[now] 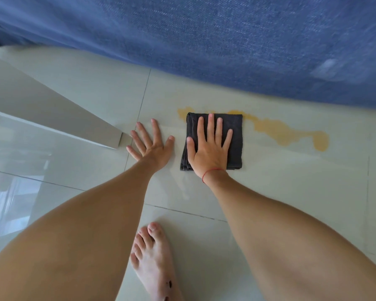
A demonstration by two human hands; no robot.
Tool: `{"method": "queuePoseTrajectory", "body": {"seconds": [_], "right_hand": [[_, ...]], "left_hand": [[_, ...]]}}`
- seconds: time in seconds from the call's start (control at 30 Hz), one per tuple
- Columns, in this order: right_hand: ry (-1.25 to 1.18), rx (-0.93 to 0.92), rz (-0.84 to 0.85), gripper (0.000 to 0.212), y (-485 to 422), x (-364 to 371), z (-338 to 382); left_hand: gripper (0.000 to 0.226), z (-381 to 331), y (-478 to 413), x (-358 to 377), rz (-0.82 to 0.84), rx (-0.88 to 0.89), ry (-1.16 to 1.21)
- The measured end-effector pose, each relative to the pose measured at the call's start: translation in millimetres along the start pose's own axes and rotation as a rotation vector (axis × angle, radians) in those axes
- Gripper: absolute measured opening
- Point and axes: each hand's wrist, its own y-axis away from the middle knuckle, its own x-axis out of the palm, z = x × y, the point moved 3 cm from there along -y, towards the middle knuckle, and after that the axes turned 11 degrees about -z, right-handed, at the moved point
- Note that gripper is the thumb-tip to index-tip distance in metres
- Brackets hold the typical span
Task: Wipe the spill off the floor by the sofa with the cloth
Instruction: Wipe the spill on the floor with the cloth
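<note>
right hand (208, 148) pressed flat, fingers spread, on folded dark cloth (236, 135) over left end of orange spill (291, 132), near blue sofa (226, 40). left hand (151, 144) splayed, empty, seemingly on floor (291, 192) beside cloth.

Our bare left hand (151, 144) flat, fingers splayed, our bare right hand (208, 146) flat, palm down, red thread bracelet (208, 173) at wrist, both forearms extended.

no readable text, labels or signs
</note>
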Motion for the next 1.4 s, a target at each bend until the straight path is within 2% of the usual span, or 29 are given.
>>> {"method": "queuePoseTrajectory", "body": {"seconds": [0.13, 0.3, 0.43, 0.63, 0.87, 1.0, 1.13, 1.27, 1.4], "right_hand": [[-0.003, -0.12, 0.066, 0.062, 23.2, -2.8, -2.5], [-0.003, -0.278, 0.126, 0.056, 30.5, -20.0, -62.8], [0.032, -0.196, 0.098, 0.06, 8.6, -24.8, -80.8], [0.066, -0.048, 0.043, 0.079, -17.1, -11.2, -41.5], [0.033, -0.101, 0.035, 0.066, -39.8, 2.7, 8.9], [0.008, -0.243, 0.091, 0.06, -20.1, 0.7, 11.3], [0.024, -0.417, 0.134, 0.058, 12.7, -10.4, -29.1], [0.049, -0.34, 0.135, 0.057, 4.9, -20.8, -66.3], [0.057, -0.158, 0.076, 0.057, -28.9, -14.6, -50.9]], "left_hand": [[0.07, 0.3, 0.9, -4.2, 0.035, 0.0, -0.009], [0.07, 2.4, 0.8, -4.5, 0.055, 0.015, -0.012], [0.07, 4.5, -2.0, -2.6, 0.044, -0.004, -0.018], [0.071, 2.5, -1.6, -3.7, 0.068, 0.007, -0.007], [0.07, 2.0, -2.4, -3.9, 0.071, 0.001, -0.018], [0.07, 0.6, -0.2, -5.8, 0.084, 0.001, -0.003], [0.07, 2.2, 0.8, -6.7, 0.092, 0.01, 0.001], [0.069, 4.8, -1.3, -3.3, 0.086, -0.007, 0.019], [0.068, 6.5, -3.4, -1.1, 0.09, 0.001, 0.008]]}}
